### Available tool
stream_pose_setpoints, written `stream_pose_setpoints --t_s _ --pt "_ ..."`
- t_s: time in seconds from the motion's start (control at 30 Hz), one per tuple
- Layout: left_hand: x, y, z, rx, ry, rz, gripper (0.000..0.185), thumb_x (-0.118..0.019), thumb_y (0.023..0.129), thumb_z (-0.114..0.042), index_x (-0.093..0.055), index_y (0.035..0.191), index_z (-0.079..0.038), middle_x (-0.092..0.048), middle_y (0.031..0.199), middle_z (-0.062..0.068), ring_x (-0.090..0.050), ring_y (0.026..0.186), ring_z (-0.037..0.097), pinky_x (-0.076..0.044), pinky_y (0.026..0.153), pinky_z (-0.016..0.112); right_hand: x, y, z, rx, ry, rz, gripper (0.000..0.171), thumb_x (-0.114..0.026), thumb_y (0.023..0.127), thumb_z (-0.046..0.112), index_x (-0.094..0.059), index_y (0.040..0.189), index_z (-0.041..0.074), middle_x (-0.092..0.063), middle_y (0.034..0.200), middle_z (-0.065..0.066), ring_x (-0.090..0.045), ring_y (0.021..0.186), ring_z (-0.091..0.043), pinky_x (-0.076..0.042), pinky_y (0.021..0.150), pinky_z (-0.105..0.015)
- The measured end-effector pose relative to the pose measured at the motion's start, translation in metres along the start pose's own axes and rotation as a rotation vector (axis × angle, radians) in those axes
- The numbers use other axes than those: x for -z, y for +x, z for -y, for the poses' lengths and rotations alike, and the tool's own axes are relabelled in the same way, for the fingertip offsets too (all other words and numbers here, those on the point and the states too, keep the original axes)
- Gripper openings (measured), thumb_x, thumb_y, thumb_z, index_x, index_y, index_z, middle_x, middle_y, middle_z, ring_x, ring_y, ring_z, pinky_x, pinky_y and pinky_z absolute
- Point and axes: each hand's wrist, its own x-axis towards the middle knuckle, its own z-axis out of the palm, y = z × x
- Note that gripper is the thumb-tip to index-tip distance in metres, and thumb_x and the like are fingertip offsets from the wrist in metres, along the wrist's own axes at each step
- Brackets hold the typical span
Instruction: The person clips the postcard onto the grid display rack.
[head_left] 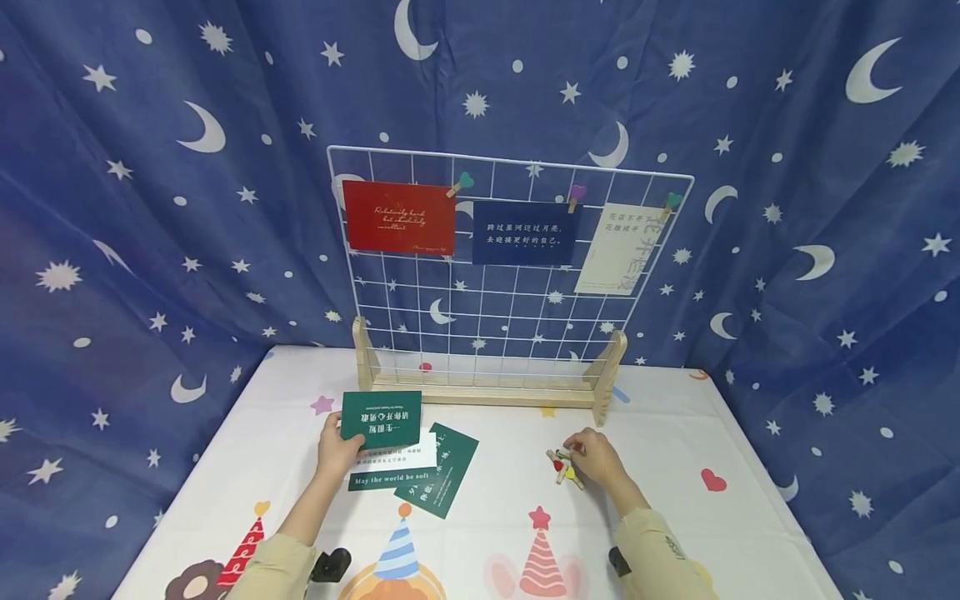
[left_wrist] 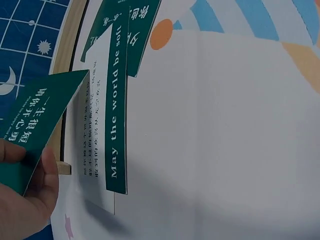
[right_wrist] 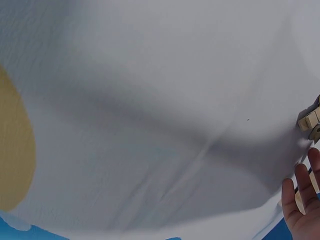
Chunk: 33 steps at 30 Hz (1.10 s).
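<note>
My left hand grips a dark green card with white lettering, thumb on its face and fingers behind. That card is raised over a white card, a green card reading "May the world be soft" and another green card lying on the table. On the right, my right hand reaches down to a small pile of wooden clothespins with red and yellow decorations, fingertips right at them. Its visible fingers are loosely extended in the right wrist view; the thumb is hidden there.
A white wire grid stands in a wooden base at the table's back. Clothespins hold a red card, a navy card and a cream card on it. A blue star-and-moon curtain hangs behind.
</note>
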Motion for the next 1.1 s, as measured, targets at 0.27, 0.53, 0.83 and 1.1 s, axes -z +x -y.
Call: stream_pose_setpoints --t_s 0.27,0.53,0.83,1.1 --pt "0.0 0.002 -0.007 -0.018 0.002 0.032 0.044 -0.045 0.091 -0.001 -0.033 0.133 0.009 -0.046 0.126 0.035 -0.044 0.121 0.048 -0.032 0.108 0.057 0.001 0.0 0.001 -0.02 -0.014 0.037 0.018 -0.063 0.076 -0.001 -0.072 0.088 0.008 -0.06 0.084 -0.006 -0.052 0.076 -0.018 -0.047 0.067 -0.035" --pt "-0.003 0.002 -0.016 -0.044 -0.023 0.013 0.043 -0.05 0.093 -0.001 -0.036 0.132 0.007 -0.052 0.12 0.034 -0.055 0.109 0.043 -0.046 0.099 0.049 0.0 -0.003 0.001 -0.004 -0.066 0.043 0.013 -0.068 0.078 0.003 -0.072 0.088 0.009 -0.059 0.086 -0.006 -0.055 0.084 -0.023 -0.05 0.074 -0.044" --pt "-0.003 0.005 -0.025 -0.046 -0.119 0.029 0.042 -0.054 0.092 -0.002 -0.039 0.13 0.004 -0.058 0.115 0.031 -0.063 0.072 0.006 -0.057 0.068 0.022 -0.002 -0.003 0.002 0.018 -0.075 0.011 0.01 -0.069 0.078 0.001 -0.071 0.083 0.01 -0.058 0.082 -0.003 -0.056 0.08 -0.02 -0.05 0.073 -0.042" --pt "-0.003 0.004 -0.033 -0.051 -0.287 -0.034 0.033 -0.057 0.094 -0.013 -0.048 0.121 0.004 -0.071 0.09 0.001 -0.06 0.066 -0.006 -0.051 0.064 0.011 -0.004 -0.004 -0.001 0.033 -0.088 -0.005 0.003 -0.071 0.079 0.005 -0.07 0.081 0.007 -0.058 0.079 0.001 -0.054 0.077 -0.017 -0.05 0.071 -0.037"
